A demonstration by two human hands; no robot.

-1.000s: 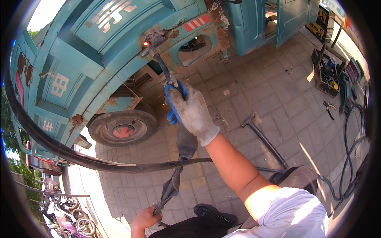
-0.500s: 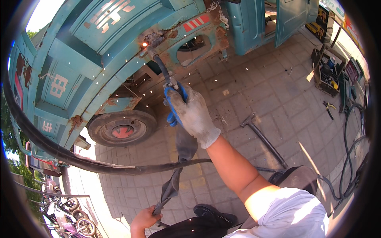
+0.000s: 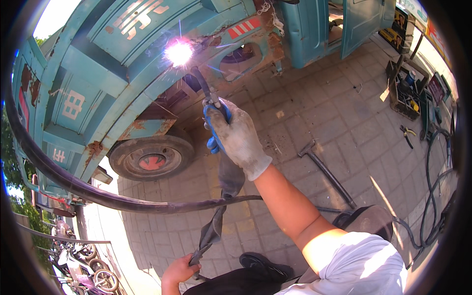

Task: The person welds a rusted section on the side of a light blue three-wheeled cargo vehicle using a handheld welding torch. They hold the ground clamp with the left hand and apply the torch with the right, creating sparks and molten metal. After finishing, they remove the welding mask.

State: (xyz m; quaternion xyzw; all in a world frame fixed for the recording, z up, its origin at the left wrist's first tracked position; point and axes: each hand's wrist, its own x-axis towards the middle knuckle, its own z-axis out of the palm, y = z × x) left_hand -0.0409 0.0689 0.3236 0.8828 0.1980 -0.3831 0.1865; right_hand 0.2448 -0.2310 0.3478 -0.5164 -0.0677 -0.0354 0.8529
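Observation:
My right hand (image 3: 239, 140), in a grey-white glove with blue on the palm side, is closed around the handle of a welding torch (image 3: 200, 81). Its curved black neck points at the rusty lower edge of a teal truck side panel (image 3: 105, 69). A bright white-violet arc (image 3: 179, 52) burns there, hiding the nozzle tip and the metal beneath. Low in the view, my bare left hand (image 3: 180, 270) is wrapped round the lower end of a dark grey twisted cloth-like sleeve (image 3: 211, 232), which runs up toward the torch hand.
A thick black hose (image 3: 123, 203) arcs across the left and middle. A hammer (image 3: 327, 174) lies on the paving at right, with pliers (image 3: 407, 135), a toolbox (image 3: 407, 88) and coiled cables (image 3: 430, 196) beyond. A truck wheel (image 3: 151, 156) stands under the panel.
A brilliant arc has flared up where only a small orange glow and scattered sparks showed before. My right hand and the torch have barely moved; my left hand stays put.

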